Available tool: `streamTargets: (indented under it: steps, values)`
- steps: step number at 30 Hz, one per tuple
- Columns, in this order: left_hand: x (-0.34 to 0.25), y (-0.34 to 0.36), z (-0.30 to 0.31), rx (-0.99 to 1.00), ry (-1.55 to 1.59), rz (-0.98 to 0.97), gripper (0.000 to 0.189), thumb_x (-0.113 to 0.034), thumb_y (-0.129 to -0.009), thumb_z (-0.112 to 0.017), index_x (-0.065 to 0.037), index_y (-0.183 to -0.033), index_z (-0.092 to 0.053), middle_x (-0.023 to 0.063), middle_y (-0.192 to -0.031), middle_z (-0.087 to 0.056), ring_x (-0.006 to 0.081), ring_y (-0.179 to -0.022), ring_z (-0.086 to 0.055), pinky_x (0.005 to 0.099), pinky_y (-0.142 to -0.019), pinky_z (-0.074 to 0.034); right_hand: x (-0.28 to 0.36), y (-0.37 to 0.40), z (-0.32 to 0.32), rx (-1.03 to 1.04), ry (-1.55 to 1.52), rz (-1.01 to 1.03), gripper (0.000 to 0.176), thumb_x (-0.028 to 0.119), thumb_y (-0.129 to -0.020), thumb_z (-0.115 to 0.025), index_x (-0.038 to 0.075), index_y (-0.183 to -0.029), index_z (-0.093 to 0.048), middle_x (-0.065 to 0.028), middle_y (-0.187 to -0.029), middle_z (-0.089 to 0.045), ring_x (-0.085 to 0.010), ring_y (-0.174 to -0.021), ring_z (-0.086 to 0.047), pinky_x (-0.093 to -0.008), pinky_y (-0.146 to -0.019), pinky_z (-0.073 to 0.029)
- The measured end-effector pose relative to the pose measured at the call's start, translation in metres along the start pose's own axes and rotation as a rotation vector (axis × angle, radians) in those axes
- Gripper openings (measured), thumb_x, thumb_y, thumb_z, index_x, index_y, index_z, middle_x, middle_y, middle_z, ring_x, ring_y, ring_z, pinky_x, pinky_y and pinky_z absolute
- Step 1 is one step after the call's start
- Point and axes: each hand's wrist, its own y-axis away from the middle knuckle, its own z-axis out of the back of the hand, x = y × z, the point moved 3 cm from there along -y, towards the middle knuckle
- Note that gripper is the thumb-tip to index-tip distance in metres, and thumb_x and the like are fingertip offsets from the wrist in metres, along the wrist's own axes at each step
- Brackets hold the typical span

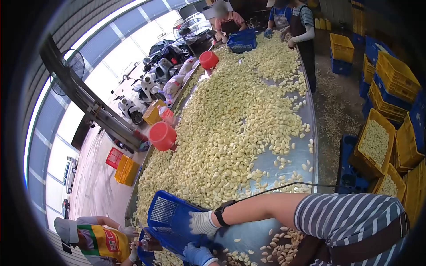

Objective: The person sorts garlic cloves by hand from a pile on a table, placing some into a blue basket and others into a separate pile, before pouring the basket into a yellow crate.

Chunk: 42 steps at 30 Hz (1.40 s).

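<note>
My right hand (203, 223), in a white knitted glove with a dark band at the wrist, is at the right side of a blue plastic basket (174, 220), its fingers curled over the rim. Lower down, my left hand (198, 254) in a blue glove is closed on the basket's near edge. The basket is tilted at the table's lower end. Pale peeled cloves (222, 133) heap up beyond it. Browner cloves (284, 246) lie on the metal beside my arm.
A person (100, 239) in a yellow-green vest stands at lower left by another blue basket (144, 255). Red tubs (162, 135) line the left table edge. People (304, 35) work at the far end. Stacked yellow crates (375, 139) stand at right. A thin dark rod (284, 184) crosses above my arm.
</note>
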Motion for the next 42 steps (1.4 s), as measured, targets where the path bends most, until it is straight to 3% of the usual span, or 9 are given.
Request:
streamTargets:
  steps: [4, 10, 13, 15, 19, 27, 33, 38, 42]
  values:
    - [-0.019, 0.027, 0.037, -0.134, 0.210, -0.193, 0.046, -0.013, -0.069, -0.067, -0.006, -0.114, -0.060, 0.0173, -0.106, -0.059, 0.0343, -0.108, -0.052, 0.0443, -0.102, -0.035, -0.010, 0.051, 0.005, -0.461, -0.256, 0.002, 0.064, 0.042, -0.069, -0.071, 0.007, -0.120, -0.056, -0.0144, -0.117, -0.057, -0.0315, -0.118, -0.048, -0.0511, -0.106, -0.028]
    - [-0.124, 0.035, 0.077, -0.439, 0.447, -0.533, 0.032, -0.013, -0.076, -0.068, -0.003, -0.106, -0.064, 0.0155, -0.114, -0.056, 0.0339, -0.111, -0.051, 0.0441, -0.099, -0.039, -0.145, 0.154, -0.015, -0.163, -0.031, -0.368, 0.063, 0.045, -0.077, -0.066, 0.010, -0.127, -0.053, -0.0107, -0.124, -0.056, -0.0282, -0.120, -0.048, -0.0485, -0.103, -0.031]
    - [-0.180, -0.012, 0.062, -0.248, 0.734, -0.442, 0.026, -0.015, -0.084, -0.067, -0.009, -0.108, -0.066, 0.0108, -0.129, -0.049, 0.0305, -0.115, -0.050, 0.0449, -0.101, -0.040, -0.226, 0.194, 0.014, -0.082, 0.004, -0.449, 0.064, 0.048, -0.080, -0.063, 0.011, -0.130, -0.051, -0.0112, -0.125, -0.055, -0.0281, -0.121, -0.047, -0.0489, -0.104, -0.031]
    - [-0.232, -0.055, 0.063, -0.345, 0.913, -0.455, 0.018, -0.004, -0.078, -0.066, -0.001, -0.097, -0.065, 0.0091, -0.091, -0.062, 0.0232, -0.096, -0.058, 0.0331, -0.090, -0.044, -0.296, 0.216, 0.035, -0.083, 0.087, -0.509, 0.064, 0.050, -0.084, -0.058, 0.012, -0.134, -0.047, -0.0118, -0.127, -0.055, -0.0284, -0.123, -0.046, -0.0493, -0.104, -0.031]
    - [-0.300, -0.192, 0.014, 0.096, 1.145, -0.265, 0.022, -0.019, -0.090, -0.063, 0.001, -0.101, -0.065, 0.0080, -0.099, -0.064, 0.0162, -0.090, -0.059, 0.0274, -0.084, -0.046, -0.440, 0.253, 0.119, -0.067, 0.150, -0.599, 0.065, 0.051, -0.084, -0.057, 0.014, -0.136, -0.047, -0.0124, -0.128, -0.055, -0.0302, -0.125, -0.045, -0.0495, -0.105, -0.030]
    - [-0.432, -0.363, -0.030, 0.046, 0.470, -0.126, 0.035, -0.034, -0.088, -0.063, -0.002, -0.098, -0.068, 0.0129, -0.088, -0.070, 0.0194, -0.077, -0.063, 0.0325, -0.075, -0.049, -0.680, 0.307, 0.180, -0.053, 0.172, -0.791, 0.066, 0.055, -0.086, -0.053, 0.015, -0.137, -0.045, -0.0131, -0.132, -0.053, -0.0306, -0.128, -0.043, -0.0524, -0.108, -0.028]
    - [-0.571, -0.468, -0.082, 0.087, 0.623, -0.220, 0.037, -0.036, -0.092, -0.060, -0.003, -0.107, -0.067, 0.0084, -0.093, -0.070, 0.0147, -0.083, -0.062, 0.0303, -0.079, -0.048, -0.809, 0.288, 0.151, -0.101, 0.040, -0.854, 0.067, 0.060, -0.090, -0.042, 0.017, -0.142, -0.040, -0.0121, -0.143, -0.043, -0.0321, -0.135, -0.035, -0.0512, -0.111, -0.024]
    - [-0.664, -0.543, -0.218, 0.348, 0.502, -0.355, 0.060, -0.053, -0.094, -0.044, -0.006, -0.130, -0.053, 0.0191, -0.133, -0.052, 0.0309, -0.124, -0.049, 0.0357, -0.104, -0.035, -0.903, 0.245, 0.101, -0.025, -0.338, -0.903, 0.067, 0.065, -0.087, -0.043, 0.012, -0.123, -0.062, -0.0137, -0.123, -0.061, -0.0290, -0.111, -0.059, -0.0391, -0.096, -0.043]
    - [-0.666, -0.550, -0.245, 0.371, 0.781, -0.457, 0.057, -0.048, -0.093, -0.044, -0.005, -0.128, -0.054, 0.0181, -0.133, -0.053, 0.0318, -0.122, -0.050, 0.0351, -0.103, -0.036, -0.907, 0.232, 0.088, -0.180, -0.487, -0.872, 0.060, 0.059, -0.085, -0.053, 0.008, -0.112, -0.067, -0.0103, -0.106, -0.069, -0.0241, -0.089, -0.066, -0.0362, -0.083, -0.050]
